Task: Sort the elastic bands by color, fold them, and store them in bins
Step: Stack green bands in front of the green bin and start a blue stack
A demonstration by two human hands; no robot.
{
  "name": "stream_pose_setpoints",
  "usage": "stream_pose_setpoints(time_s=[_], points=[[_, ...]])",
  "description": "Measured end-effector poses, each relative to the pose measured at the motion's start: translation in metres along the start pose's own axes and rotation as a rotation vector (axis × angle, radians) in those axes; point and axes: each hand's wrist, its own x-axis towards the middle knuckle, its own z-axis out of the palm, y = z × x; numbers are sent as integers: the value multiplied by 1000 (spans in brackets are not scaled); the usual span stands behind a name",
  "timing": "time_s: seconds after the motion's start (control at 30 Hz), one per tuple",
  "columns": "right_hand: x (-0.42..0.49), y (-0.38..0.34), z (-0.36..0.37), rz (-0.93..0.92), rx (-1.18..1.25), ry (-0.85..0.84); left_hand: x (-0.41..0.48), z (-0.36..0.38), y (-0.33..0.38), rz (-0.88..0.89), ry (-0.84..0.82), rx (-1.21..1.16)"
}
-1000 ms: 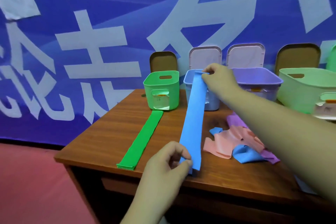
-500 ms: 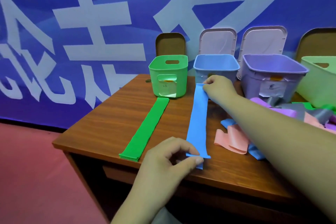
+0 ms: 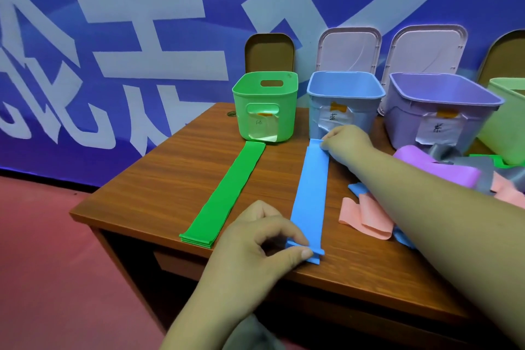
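A long blue elastic band lies stretched flat on the wooden table, running from the blue bin toward the near edge. My left hand pinches its near end between thumb and fingers. My right hand pinches its far end just in front of the blue bin. A stack of green bands lies flat to the left, ending at the green bin. A heap of loose purple, grey, pink and blue bands sits to the right, partly behind my right forearm.
A purple bin stands right of the blue one, and a pale green bin is cut off at the right edge. Lids lean against the blue banner behind the bins. The table's left and near edges drop to a red floor.
The blue band was held up in the air with its far end at the blue bin's rim; both hands have lowered it flat onto the table. The view has tilted down and closer.
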Motion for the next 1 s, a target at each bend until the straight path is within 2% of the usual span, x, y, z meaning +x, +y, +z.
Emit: stream_pose_setpoints(time_s=[0.07, 0.3, 0.57, 0.77, 1.0], points=[[-2, 0, 2, -7, -5, 3, 1, 1, -6, -9, 18, -84], [-6, -7, 4, -72, -214, 25, -1, -4, -7, -11, -1, -104], [-12, -2, 3, -89, -123, 23, -3, -1, -13, 44, -61, 54], [-24, -10, -11, -147, -265, -67, -2, -2, -14, 90, -56, 105], [-40, -12, -25, -198, -302, -151, -3, 3, -10, 84, -38, 134]])
